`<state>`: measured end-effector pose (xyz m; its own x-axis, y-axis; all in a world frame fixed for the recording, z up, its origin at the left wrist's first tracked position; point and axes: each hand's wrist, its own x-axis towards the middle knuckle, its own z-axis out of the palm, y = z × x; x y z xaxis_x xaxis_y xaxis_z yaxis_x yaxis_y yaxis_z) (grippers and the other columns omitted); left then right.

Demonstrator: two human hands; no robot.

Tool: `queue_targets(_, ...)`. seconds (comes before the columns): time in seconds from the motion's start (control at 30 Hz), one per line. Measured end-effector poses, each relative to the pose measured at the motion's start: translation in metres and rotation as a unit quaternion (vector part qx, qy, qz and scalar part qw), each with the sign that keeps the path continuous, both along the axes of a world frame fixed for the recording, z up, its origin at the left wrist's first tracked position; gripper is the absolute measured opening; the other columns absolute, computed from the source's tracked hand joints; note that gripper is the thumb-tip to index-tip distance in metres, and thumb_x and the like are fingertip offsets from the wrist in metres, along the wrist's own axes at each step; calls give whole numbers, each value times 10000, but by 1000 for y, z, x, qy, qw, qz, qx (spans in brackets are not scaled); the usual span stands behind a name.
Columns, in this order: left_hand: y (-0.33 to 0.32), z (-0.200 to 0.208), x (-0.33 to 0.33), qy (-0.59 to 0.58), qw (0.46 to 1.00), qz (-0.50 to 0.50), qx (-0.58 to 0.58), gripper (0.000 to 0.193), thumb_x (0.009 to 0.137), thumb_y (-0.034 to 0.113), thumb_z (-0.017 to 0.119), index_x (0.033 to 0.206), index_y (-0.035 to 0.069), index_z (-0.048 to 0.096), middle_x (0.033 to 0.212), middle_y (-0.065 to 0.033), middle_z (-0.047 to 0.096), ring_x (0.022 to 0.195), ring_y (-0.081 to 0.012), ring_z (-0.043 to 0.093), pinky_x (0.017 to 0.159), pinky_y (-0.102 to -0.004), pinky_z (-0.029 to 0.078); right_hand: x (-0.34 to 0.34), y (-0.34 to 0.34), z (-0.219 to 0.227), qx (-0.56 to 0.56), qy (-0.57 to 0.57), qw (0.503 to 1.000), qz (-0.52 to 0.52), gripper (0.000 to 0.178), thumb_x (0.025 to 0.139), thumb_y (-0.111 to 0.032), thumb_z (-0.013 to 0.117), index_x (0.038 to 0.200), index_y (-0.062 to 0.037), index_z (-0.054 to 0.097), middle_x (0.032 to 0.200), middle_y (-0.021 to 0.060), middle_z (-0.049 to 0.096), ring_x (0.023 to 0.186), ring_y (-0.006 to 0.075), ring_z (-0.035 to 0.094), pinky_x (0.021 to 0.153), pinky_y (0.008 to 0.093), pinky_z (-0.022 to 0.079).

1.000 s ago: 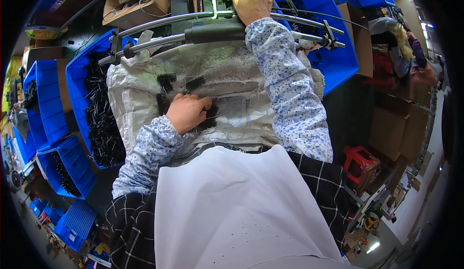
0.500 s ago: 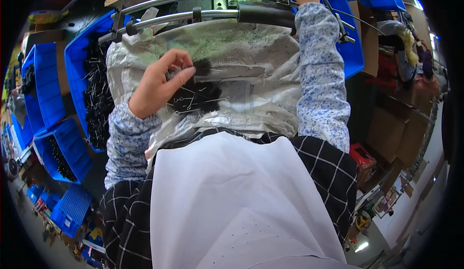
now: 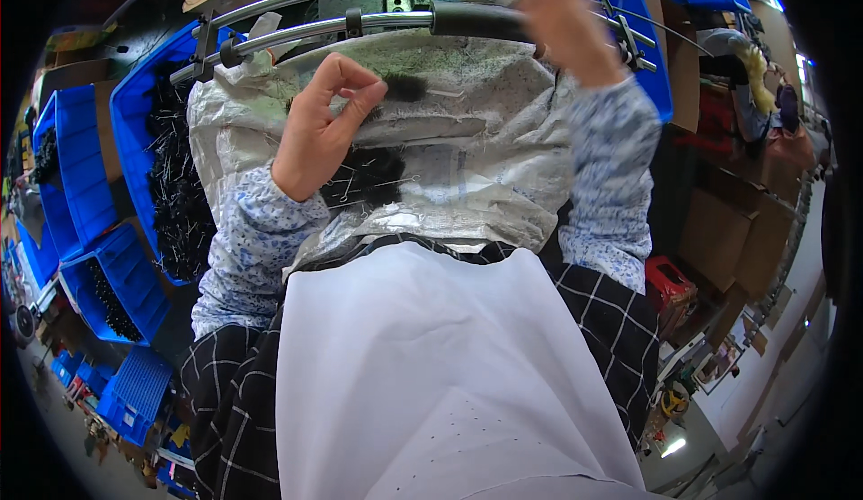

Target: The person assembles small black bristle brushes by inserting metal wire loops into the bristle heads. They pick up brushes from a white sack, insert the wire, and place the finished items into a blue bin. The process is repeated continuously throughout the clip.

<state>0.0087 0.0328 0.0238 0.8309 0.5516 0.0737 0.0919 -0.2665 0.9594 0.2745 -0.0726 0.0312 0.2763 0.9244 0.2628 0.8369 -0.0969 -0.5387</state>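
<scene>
left hand: your fingertips pinch a small black bristly tuft over the crinkled silvery woven sack
right hand: blurred, your fingers loosely spread beside the black-gripped metal bar

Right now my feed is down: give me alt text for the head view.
The person's left hand pinches a small black bristly piece above a silvery woven sack holding more black pieces. The right hand, blurred, is raised near the black-gripped curved metal bar. Blue plastic bins of black parts stand left.
</scene>
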Motion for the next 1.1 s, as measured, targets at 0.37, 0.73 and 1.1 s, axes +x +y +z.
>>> queue_targets(0.37,-12,-5,-18,97,992,-41,63,217,836,128,650,997,35,540,857,-101,593,783,-244,584,717,-324,458,-45,20,-15,-1,0,1000,12,247,871,-175,582,1090,-67,622,949,146,652,829,274,634,754,357,513)
queue_targets(0.73,-31,-31,-29,335,822,-360,287,371,755,274,636,1051,59,573,883,-142,632,837,-316,618,720,-400,493,45,79,-64,40,-191,960,-199,202,827,-96,491,939,-88,659,857,130,621,848,295,618,730,393,493)
queue_targets(1.1,-20,-14,-27,338,839,-371,210,341,727,264,664,985,65,563,800,-146,630,780,-324,616,684,-414,487,53,85,-72,86,-148,972,-163,183,800,-98,523,892,-93,681,826,130,628,825,305,609,747,400,482)
